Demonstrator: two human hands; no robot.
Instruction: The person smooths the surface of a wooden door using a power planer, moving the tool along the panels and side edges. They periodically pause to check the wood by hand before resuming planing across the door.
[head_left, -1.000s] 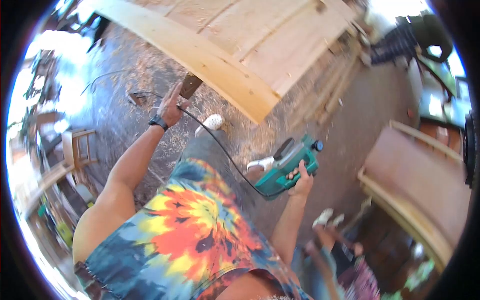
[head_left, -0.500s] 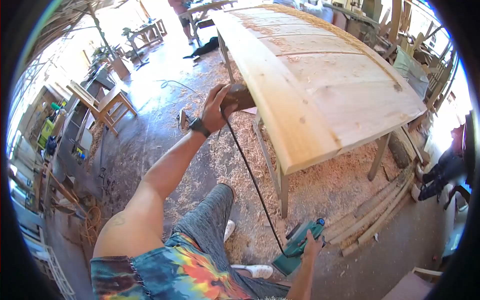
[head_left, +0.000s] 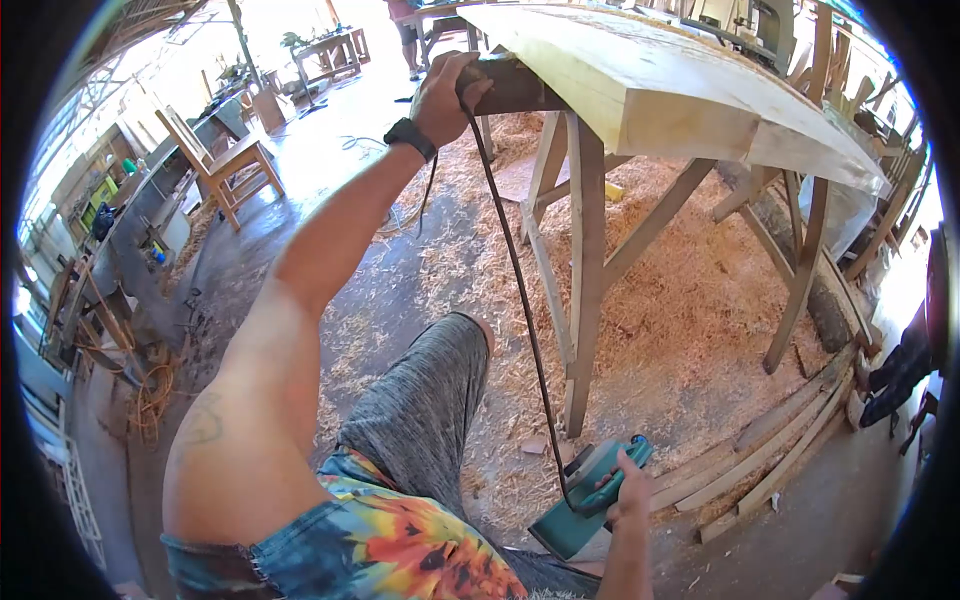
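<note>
My left hand point(head_left: 445, 100), with a dark watch on the wrist, is closed round the end of a dark wooden beam point(head_left: 518, 84) under the tabletop. A black power cord point(head_left: 513, 265) passes at that hand and hangs down to a green electric planer point(head_left: 580, 510). Low in front of me, my right hand point(head_left: 632, 490) grips the planer by its handle, holding it tilted beside my leg. The thick pale wooden tabletop point(head_left: 690, 90) rests above on trestle legs point(head_left: 587, 270), its near corner close to my left hand.
Wood shavings point(head_left: 690, 270) cover the floor under the tabletop. Long wooden strips point(head_left: 770, 440) lie at the right, near a person's dark-clothed legs point(head_left: 895, 365). A wooden chair point(head_left: 225, 165) and a cluttered bench stand left. Another person point(head_left: 408, 35) stands at the back.
My view has lowered and come nearer the tabletop's end, showing more of the trestle legs. The left hand stays at the beam end and the right keeps the planer low.
</note>
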